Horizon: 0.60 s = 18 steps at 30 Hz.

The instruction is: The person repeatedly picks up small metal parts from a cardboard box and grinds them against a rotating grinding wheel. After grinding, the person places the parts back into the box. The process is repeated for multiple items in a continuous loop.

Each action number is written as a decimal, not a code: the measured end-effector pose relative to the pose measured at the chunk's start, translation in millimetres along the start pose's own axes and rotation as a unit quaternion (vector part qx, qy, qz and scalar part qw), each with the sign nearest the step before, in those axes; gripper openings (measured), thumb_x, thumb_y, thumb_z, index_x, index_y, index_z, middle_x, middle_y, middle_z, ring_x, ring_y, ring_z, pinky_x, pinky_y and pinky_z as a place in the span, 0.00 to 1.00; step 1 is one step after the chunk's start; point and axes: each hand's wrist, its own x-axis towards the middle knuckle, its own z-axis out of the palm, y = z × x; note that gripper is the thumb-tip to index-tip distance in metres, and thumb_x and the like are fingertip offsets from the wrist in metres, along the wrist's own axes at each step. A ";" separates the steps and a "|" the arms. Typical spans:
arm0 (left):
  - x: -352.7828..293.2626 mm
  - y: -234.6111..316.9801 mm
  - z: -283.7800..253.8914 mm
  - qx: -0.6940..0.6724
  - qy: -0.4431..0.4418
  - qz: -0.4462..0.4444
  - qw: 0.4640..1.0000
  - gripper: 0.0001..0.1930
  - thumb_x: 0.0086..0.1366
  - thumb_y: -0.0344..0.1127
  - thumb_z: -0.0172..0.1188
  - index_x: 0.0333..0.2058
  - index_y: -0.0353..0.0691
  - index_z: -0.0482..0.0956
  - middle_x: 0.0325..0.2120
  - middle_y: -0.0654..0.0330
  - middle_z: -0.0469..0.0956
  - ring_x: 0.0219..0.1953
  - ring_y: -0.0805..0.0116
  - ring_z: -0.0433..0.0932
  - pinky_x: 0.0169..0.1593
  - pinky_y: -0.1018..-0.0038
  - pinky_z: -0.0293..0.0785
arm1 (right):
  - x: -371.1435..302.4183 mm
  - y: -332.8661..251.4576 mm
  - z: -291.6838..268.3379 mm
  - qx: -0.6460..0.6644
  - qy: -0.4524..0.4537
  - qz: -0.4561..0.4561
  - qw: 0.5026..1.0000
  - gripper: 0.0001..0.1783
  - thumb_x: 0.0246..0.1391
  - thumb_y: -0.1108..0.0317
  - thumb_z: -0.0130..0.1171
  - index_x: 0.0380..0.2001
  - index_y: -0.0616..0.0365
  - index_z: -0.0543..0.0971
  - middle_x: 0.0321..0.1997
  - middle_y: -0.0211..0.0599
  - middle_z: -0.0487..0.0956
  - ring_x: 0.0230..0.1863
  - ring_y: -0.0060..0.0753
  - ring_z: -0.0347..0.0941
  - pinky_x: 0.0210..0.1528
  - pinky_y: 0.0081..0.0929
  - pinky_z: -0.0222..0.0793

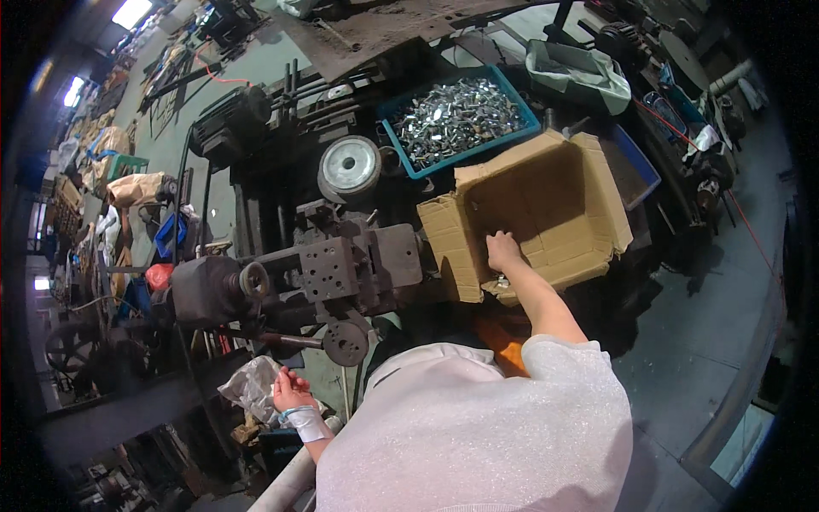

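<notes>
My right hand (505, 252) reaches into an open cardboard box (589, 200), low at its near left side. The fingers are curled in, and what they hold, if anything, is hidden. A few small shiny metal pieces (502, 279) lie just below that hand, in the box's near corner. Down at the left, my left hand (293, 392) is held up beside a crumpled whitish plastic bag (252, 386), with its fingers bent together. Whatever is in them is too small to make out. A white wrap and a light blue band circle the left wrist.
A dark metal machine (328, 269) with a round handwheel (345, 343) stands left of the box. Behind it are a grey metal disc (350, 164) and a teal tray (414, 173) heaped with small metal parts. A bag-lined bin (580, 78) stands beyond the box.
</notes>
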 end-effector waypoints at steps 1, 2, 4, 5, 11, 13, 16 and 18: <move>-2.4 -0.7 -0.7 0.005 0.005 0.003 1.000 0.07 0.60 0.37 0.50 0.32 0.41 0.72 0.19 0.67 0.71 0.17 0.79 0.66 0.20 0.82 0.64 | 0.0 0.6 2.8 -0.006 0.007 0.000 1.000 0.19 0.35 0.75 0.54 0.37 0.60 0.70 0.42 0.50 0.67 0.45 0.50 0.64 0.44 0.36 0.67; -4.6 -4.0 -0.9 0.008 0.010 0.003 1.000 0.07 0.60 0.37 0.50 0.32 0.41 0.72 0.19 0.67 0.70 0.17 0.79 0.66 0.20 0.82 0.64 | -1.2 0.9 2.1 -0.017 0.011 -0.009 1.000 0.19 0.35 0.75 0.54 0.37 0.60 0.70 0.41 0.51 0.67 0.45 0.51 0.64 0.44 0.37 0.67; -7.0 -6.7 -4.9 0.002 0.018 0.005 1.000 0.08 0.60 0.38 0.51 0.32 0.41 0.71 0.19 0.67 0.70 0.17 0.79 0.66 0.20 0.82 0.64 | -0.2 1.5 4.1 -0.010 0.015 -0.019 1.000 0.18 0.35 0.75 0.54 0.36 0.61 0.70 0.41 0.51 0.67 0.45 0.50 0.64 0.44 0.36 0.67; -8.1 -8.0 -5.9 0.001 0.017 0.004 1.000 0.08 0.59 0.38 0.51 0.32 0.41 0.71 0.19 0.67 0.70 0.17 0.79 0.66 0.20 0.82 0.64 | 0.7 1.8 3.8 -0.006 0.017 -0.023 1.000 0.18 0.35 0.76 0.53 0.36 0.61 0.70 0.41 0.51 0.67 0.45 0.50 0.64 0.44 0.36 0.67; -10.0 -11.6 -13.4 0.013 0.037 0.012 0.999 0.08 0.59 0.38 0.52 0.31 0.40 0.72 0.19 0.67 0.70 0.16 0.79 0.66 0.19 0.82 0.64 | -4.8 0.7 -4.0 -0.037 -0.054 -0.041 0.997 0.20 0.37 0.75 0.53 0.40 0.63 0.69 0.44 0.52 0.64 0.47 0.50 0.62 0.47 0.36 0.65; -9.0 -13.9 -13.0 0.014 0.045 0.009 0.999 0.07 0.59 0.38 0.52 0.30 0.40 0.72 0.18 0.66 0.70 0.16 0.79 0.66 0.19 0.82 0.64 | -7.2 3.5 -4.0 -0.015 -0.056 -0.040 0.998 0.21 0.37 0.75 0.53 0.41 0.63 0.69 0.45 0.51 0.63 0.48 0.50 0.61 0.47 0.36 0.64; -8.2 -13.6 -8.5 0.008 0.034 0.001 0.999 0.07 0.58 0.37 0.53 0.30 0.40 0.72 0.18 0.66 0.70 0.15 0.78 0.66 0.18 0.82 0.64 | -7.3 5.3 -6.5 0.009 -0.057 -0.036 0.998 0.22 0.36 0.75 0.53 0.41 0.61 0.68 0.46 0.51 0.63 0.48 0.50 0.61 0.46 0.36 0.64; -10.6 -12.4 -2.8 0.006 0.037 0.006 0.999 0.07 0.58 0.37 0.53 0.30 0.40 0.72 0.18 0.66 0.70 0.15 0.78 0.66 0.18 0.82 0.64 | 0.0 9.6 -2.3 0.001 -0.074 -0.049 0.996 0.20 0.37 0.75 0.52 0.39 0.60 0.69 0.44 0.51 0.65 0.47 0.50 0.62 0.46 0.36 0.65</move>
